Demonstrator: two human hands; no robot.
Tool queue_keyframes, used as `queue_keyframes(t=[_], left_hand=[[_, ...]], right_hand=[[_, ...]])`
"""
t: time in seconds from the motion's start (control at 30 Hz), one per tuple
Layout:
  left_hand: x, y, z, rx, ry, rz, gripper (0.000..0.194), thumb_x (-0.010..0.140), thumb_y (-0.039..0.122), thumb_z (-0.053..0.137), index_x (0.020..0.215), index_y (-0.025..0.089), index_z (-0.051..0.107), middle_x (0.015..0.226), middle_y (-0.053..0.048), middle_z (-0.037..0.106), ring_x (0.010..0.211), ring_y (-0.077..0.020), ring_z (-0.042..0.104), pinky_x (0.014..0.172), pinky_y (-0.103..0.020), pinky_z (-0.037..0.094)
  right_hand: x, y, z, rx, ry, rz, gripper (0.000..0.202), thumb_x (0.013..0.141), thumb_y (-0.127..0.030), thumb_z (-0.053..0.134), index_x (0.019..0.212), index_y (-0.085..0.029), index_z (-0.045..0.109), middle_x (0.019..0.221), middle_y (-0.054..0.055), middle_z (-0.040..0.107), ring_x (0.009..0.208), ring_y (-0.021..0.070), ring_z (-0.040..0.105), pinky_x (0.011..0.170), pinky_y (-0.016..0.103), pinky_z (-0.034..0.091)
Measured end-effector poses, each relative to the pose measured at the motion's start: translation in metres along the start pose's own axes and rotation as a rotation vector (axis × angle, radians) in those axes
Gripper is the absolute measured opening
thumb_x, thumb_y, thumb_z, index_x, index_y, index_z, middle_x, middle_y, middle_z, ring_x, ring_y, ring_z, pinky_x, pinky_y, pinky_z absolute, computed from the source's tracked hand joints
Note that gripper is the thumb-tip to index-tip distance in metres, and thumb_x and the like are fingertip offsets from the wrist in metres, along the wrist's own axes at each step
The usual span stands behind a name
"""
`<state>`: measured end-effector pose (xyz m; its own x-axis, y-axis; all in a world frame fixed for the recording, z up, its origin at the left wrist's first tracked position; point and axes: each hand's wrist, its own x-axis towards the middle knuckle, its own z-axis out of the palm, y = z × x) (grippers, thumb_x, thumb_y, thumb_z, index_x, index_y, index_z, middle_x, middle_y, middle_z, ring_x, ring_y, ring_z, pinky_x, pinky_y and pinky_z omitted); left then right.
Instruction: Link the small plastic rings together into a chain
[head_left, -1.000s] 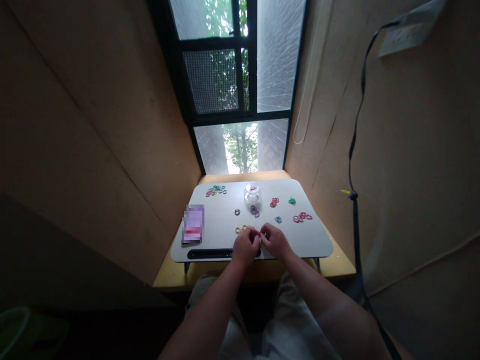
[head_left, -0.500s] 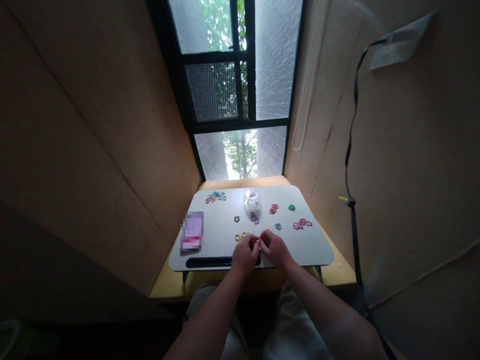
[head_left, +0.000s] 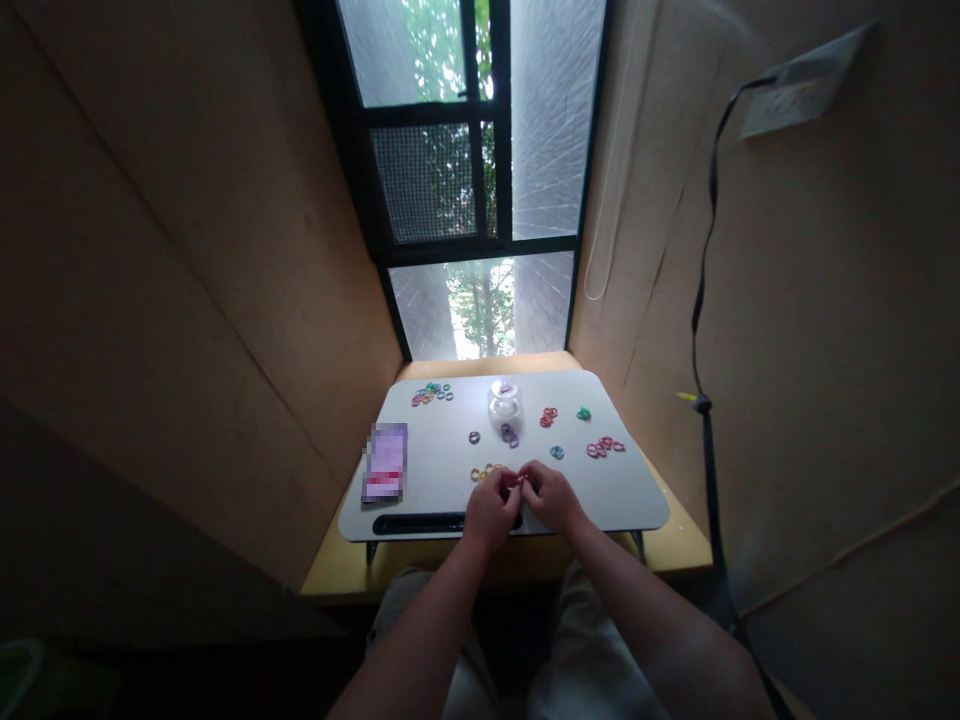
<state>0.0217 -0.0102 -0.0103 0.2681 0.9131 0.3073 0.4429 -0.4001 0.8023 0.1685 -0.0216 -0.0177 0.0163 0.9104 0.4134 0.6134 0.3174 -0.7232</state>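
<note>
Just above the front edge of the white lap table (head_left: 442, 440), my left hand (head_left: 491, 508) and my right hand (head_left: 553, 497) meet fingertip to fingertip. Both are closed in a pinch on a small pink hair tie (head_left: 520, 481), mostly hidden by the fingers. Yellow hair ties (head_left: 480, 473) lie right behind my left hand. Past them are a dark grey hair tie (head_left: 474, 438) and purple ones (head_left: 510, 436). Blue (head_left: 556, 452), red (head_left: 549, 416), green (head_left: 583, 413) and pink-red (head_left: 604, 447) groups lie beyond my right hand.
A clear jar (head_left: 505, 402) stands at the table's back middle. A mixed pile of coloured hair ties (head_left: 431, 394) sits at the back left. A blurred purple, flat item (head_left: 386, 462) lies on the left. A black slot (head_left: 418, 523) runs along the front edge. A black cable (head_left: 703, 300) hangs at right.
The fingertips have shifted very slightly around the small pink hair tie, and less of it shows. Everything on the table lies as before.
</note>
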Motion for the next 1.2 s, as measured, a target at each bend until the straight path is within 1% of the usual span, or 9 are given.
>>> queue_keyframes(t=[0.17, 0.27, 0.37, 0.5, 0.67, 0.83, 1.03, 1.2], left_hand=[[0.0000, 0.0026, -0.0014, -0.005, -0.006, 0.021, 0.011, 0.084, 0.026, 0.056, 0.090, 0.021, 0.062, 0.083, -0.001, 0.068, 0.068, -0.0130, 0.060, 0.066, -0.026, 0.044], [-0.0002, 0.0027, -0.0017, 0.002, -0.003, 0.006, 0.010, 0.083, 0.027, 0.056, 0.088, 0.021, 0.062, 0.079, 0.000, 0.067, 0.066, -0.0127, 0.059, 0.065, -0.026, 0.043], [-0.0006, 0.0016, -0.0016, 0.011, 0.007, 0.001, 0.010, 0.084, 0.028, 0.056, 0.087, 0.021, 0.063, 0.076, 0.000, 0.066, 0.066, -0.0132, 0.059, 0.063, -0.025, 0.042], [-0.0009, 0.0001, -0.0010, 0.024, 0.015, 0.008, 0.011, 0.084, 0.028, 0.056, 0.085, 0.021, 0.064, 0.076, 0.000, 0.066, 0.067, -0.0137, 0.059, 0.063, -0.026, 0.041], [-0.0009, 0.0011, -0.0011, 0.016, 0.018, 0.015, 0.012, 0.085, 0.029, 0.055, 0.085, 0.021, 0.064, 0.076, 0.000, 0.067, 0.065, -0.0135, 0.059, 0.063, -0.026, 0.042], [-0.0009, 0.0018, -0.0011, 0.033, 0.005, -0.020, 0.012, 0.084, 0.029, 0.056, 0.083, 0.020, 0.063, 0.072, 0.000, 0.066, 0.062, -0.0128, 0.058, 0.061, -0.025, 0.040], [-0.0014, -0.0003, -0.0004, 0.069, 0.014, -0.035, 0.009, 0.083, 0.028, 0.056, 0.078, 0.021, 0.060, 0.070, 0.001, 0.064, 0.062, -0.0126, 0.056, 0.060, -0.025, 0.037], [-0.0010, -0.0021, 0.0000, 0.064, 0.038, -0.040, 0.006, 0.082, 0.025, 0.055, 0.079, 0.021, 0.058, 0.069, 0.001, 0.062, 0.064, -0.0136, 0.057, 0.062, -0.025, 0.038]], right_hand=[[-0.0001, 0.0002, -0.0012, 0.022, -0.005, -0.010, 0.009, 0.077, -0.016, 0.049, 0.079, -0.021, 0.057, 0.067, -0.002, 0.062, 0.059, 0.0142, 0.057, 0.058, 0.024, 0.041], [0.0000, 0.0015, -0.0007, 0.035, -0.001, -0.015, 0.012, 0.076, -0.014, 0.048, 0.079, -0.021, 0.057, 0.069, -0.001, 0.063, 0.062, 0.0147, 0.058, 0.061, 0.024, 0.042], [-0.0007, 0.0029, 0.0007, 0.034, -0.001, -0.010, 0.009, 0.078, -0.017, 0.049, 0.080, -0.021, 0.057, 0.069, -0.001, 0.063, 0.063, 0.0150, 0.057, 0.061, 0.024, 0.043], [-0.0016, 0.0027, 0.0018, 0.033, -0.005, 0.002, 0.005, 0.081, -0.022, 0.051, 0.079, -0.022, 0.055, 0.066, -0.002, 0.061, 0.059, 0.0145, 0.056, 0.058, 0.024, 0.042], [-0.0008, 0.0019, 0.0019, 0.029, 0.021, -0.007, 0.007, 0.081, -0.022, 0.052, 0.075, -0.021, 0.054, 0.063, -0.002, 0.057, 0.057, 0.0134, 0.052, 0.056, 0.023, 0.039], [0.0008, 0.0042, 0.0033, 0.003, 0.040, 0.006, 0.007, 0.078, -0.021, 0.054, 0.071, -0.020, 0.054, 0.063, -0.002, 0.057, 0.058, 0.0133, 0.050, 0.056, 0.023, 0.038], [0.0010, 0.0043, 0.0033, -0.004, 0.032, 0.003, 0.009, 0.078, -0.020, 0.053, 0.069, -0.020, 0.052, 0.065, -0.001, 0.059, 0.061, 0.0142, 0.053, 0.058, 0.024, 0.039], [0.0006, 0.0027, 0.0019, -0.007, 0.014, -0.004, 0.010, 0.078, -0.021, 0.053, 0.068, -0.021, 0.051, 0.061, -0.001, 0.057, 0.057, 0.0135, 0.051, 0.055, 0.023, 0.037]])
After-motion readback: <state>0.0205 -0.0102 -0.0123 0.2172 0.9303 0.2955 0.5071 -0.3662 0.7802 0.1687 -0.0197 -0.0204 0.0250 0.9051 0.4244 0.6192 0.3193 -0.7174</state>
